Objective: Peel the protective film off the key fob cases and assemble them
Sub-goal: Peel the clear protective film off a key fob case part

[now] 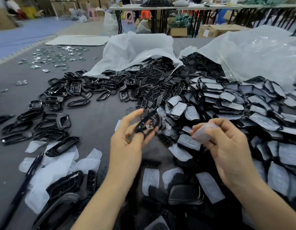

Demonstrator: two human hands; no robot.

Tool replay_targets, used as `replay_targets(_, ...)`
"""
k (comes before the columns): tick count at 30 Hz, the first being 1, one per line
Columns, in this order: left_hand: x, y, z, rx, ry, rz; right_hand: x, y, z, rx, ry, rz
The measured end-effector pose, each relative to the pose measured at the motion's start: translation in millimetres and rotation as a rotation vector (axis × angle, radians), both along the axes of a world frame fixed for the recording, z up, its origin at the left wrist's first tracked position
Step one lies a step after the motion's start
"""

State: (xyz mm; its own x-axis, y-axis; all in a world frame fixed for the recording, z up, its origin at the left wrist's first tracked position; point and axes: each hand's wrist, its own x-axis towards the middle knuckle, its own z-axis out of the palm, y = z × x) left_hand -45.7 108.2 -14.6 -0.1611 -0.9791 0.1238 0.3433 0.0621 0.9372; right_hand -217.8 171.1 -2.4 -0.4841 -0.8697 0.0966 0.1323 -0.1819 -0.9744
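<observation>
— How far along is the person getting?
— Not far, judging by the heaps. The left grip [127, 143] is curling its fingers round a bare black case frame [146, 126], holding it over the middle of the grey mat [97, 123]. The right grip [226, 146] is pinching a cloudy piece of protective film [202, 132] just beside it, and the two are not touching. So one peel is looking done, and the joining is not yet starting.
— And what is waiting?
— A big heap of film-covered cases [243, 107] is spilling from a clear bag [251, 52] along the right edge of the mat. Black button inserts [154, 83] are pouring out of a white bag [135, 47] at the far middle, and loose black frames [61, 100] are spreading toward the left edge.
— Anything finished?
— Discarded films [49, 173] are piling up at the near left, suggesting a fair number peeled. Whether any case is fully assembled is impossible to tell.
— Anything getting in the way?
— Parts are crowding right under both grips. What looks like a dark pen [30, 170] is lying among the films, and small shiny bits [52, 58] are littering the far-left corner.
</observation>
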Motion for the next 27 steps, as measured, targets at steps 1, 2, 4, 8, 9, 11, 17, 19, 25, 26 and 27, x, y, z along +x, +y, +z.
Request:
replay_targets(1, 4.2, -4.0, 0.1, 0.015, 0.002, 0.045, -1.3, -0.7, 0.5, 0.008, -0.027, -0.003)
replay_targets(2, 8.2, -7.0, -0.2, 0.029, -0.002, 0.089, -2.5, -1.4, 0.4, 0.027, -0.045, -0.009)
replay_targets(4, 13.8, -10.2, 0.4, 0.045, -0.03, 0.155, -6.2, -1.8, -0.7, 0.084, -0.057, -0.03)
replay_targets(8, 19.1, -10.4, 7.0, -0.011, -0.258, 0.197, -8.4, -0.4, 2.5, 0.127, -0.039, -0.005)
replay_targets(9, 20.7, -10.5, 8.6, -0.057, -0.388, 0.179, -6.7, 0.4, 3.9, 0.126, -0.001, 0.006)
replay_targets(11, 23.0, -9.8, 10.7, -0.156, -0.651, 0.111, -2.7, 3.5, 5.0, 0.12, 0.29, 0.026)
replay_targets(17, 18.5, -6.3, 11.8, -0.239, -0.67, 0.206, 34.7, 4.5, -4.2, 0.134, 1.15, 0.284)
replay_targets(19, 17.6, -6.6, 9.7, -0.243, -0.651, 0.224, 41.8, -1.6, -7.8, 0.191, 1.305, 0.37)
replay_targets(25, 10.6, -0.6, 8.3, -0.21, -0.431, 0.115, 44.9, -4.3, -10.4, 0.118, 1.337, 0.305)
replay_targets(26, 8.9, 0.6, 8.1, -0.206, -0.389, 0.083, 43.8, -4.0, -11.8, 0.1, 1.262, 0.248)
replay_targets(27, 7.6, 1.6, 8.1, -0.203, -0.353, 0.058, 41.1, -4.1, -12.8, 0.082, 1.144, 0.18)
